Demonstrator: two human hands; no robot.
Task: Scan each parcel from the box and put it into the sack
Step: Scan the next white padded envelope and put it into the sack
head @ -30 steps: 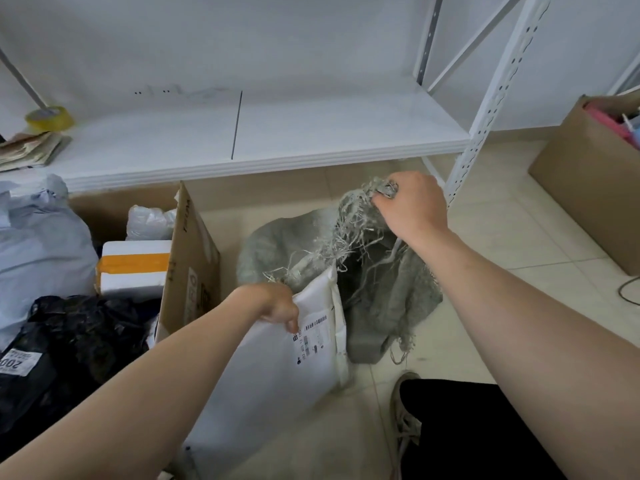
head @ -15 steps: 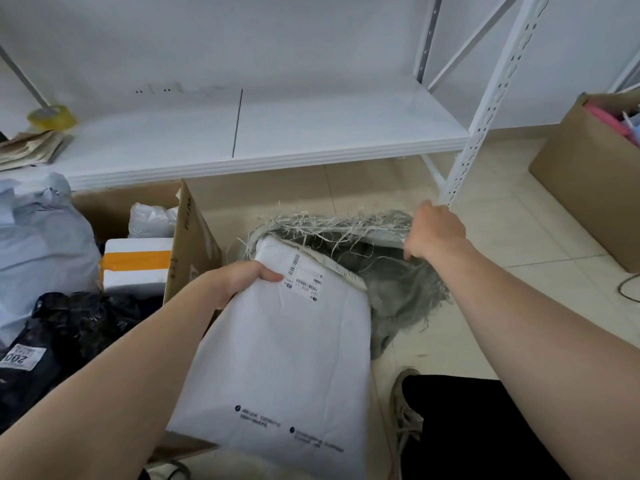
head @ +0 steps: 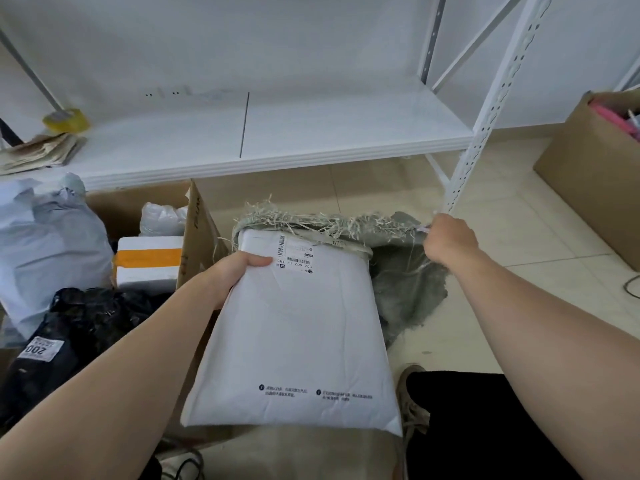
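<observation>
A large white mailer parcel (head: 294, 334) with a barcode label lies flat in front of me, its far end inside the frayed mouth of the grey woven sack (head: 408, 289). My left hand (head: 239, 268) grips the parcel's upper left edge, thumb on top. At the sack's right rim, my right hand (head: 448, 239) pinches the frayed edge and holds the mouth wide. The cardboard box (head: 199, 230) stands at the left, holding a black parcel (head: 69, 334), a pale blue-grey parcel (head: 48, 244) and a white foam box with orange tape (head: 149, 265).
A white shelf (head: 277, 133) runs across behind, with a yellow tape roll (head: 65, 119) and folded papers (head: 38, 154) at its left end. Its perforated upright (head: 485, 123) stands just beyond my right hand. Another cardboard box (head: 595, 168) sits far right. My shoe (head: 412, 403) is below.
The parcel has swung from hanging on edge to lying flat, and its far end has gone into the sack. My right hand has pulled the sack rim down and right, widening the mouth.
</observation>
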